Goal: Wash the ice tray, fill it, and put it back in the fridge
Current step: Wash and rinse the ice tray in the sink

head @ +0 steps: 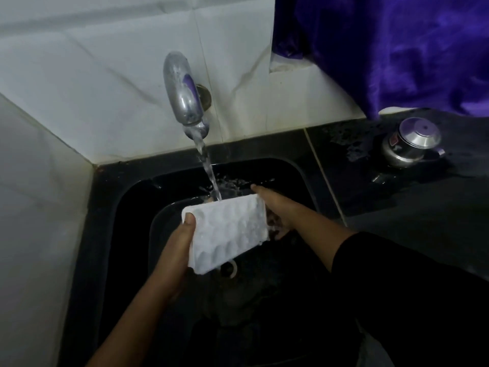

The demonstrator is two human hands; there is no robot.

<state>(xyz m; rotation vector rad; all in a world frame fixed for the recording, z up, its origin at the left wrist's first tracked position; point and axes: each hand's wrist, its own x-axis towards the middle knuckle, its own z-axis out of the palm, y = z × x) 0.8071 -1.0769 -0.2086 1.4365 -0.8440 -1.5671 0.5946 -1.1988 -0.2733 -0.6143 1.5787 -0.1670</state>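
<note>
Slanting over the black sink (119,186) under the stream from the tap (182,88), the white ice tray (227,226) is clasped at either end by the left grip (181,235) and the right grip (276,210); the red label (394,141) on the steel pot (412,148) is too blurred to read.

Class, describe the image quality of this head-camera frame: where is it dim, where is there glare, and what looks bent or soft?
Head view: dim overall, the black sink swallowing detail; the white ice tray is the brightest patch, its cells partly washed out; soft highlights on the tap and steel pot; the counter edges bow slightly from the wide-angle lens; the water stream is motion-blurred.
</note>
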